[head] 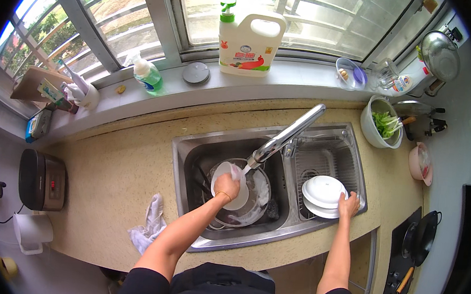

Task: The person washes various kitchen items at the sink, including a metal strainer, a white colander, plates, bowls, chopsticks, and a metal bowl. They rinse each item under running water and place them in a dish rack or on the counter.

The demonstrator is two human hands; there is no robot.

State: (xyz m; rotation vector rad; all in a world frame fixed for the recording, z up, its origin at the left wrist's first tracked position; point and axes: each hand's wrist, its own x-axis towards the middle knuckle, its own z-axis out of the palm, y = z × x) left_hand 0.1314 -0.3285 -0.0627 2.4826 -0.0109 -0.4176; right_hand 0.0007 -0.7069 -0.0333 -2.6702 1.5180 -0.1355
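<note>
In the left basin of a steel double sink (227, 243), my left hand (227, 187) holds a pale pink cloth (237, 172) over a white bowl (237, 201). My fingertips are partly hidden there. Beneath the bowl is a round metal pan (269, 183) with water and suds. Water runs from the chrome faucet (280, 144) close beside that hand. My right hand (349, 204) grips the right rim of an upside-down white dish (325, 190). It rests on another white dish (320, 210) over the wire rack (303, 161) in the right basin.
A crumpled towel (151, 223) lies left of the sink. A white pot with leafy greens (386, 124) stands behind right. The windowsill holds a large detergent jug (251, 43) and a green soap bottle (148, 76). A black pan (424, 239) sits at far right.
</note>
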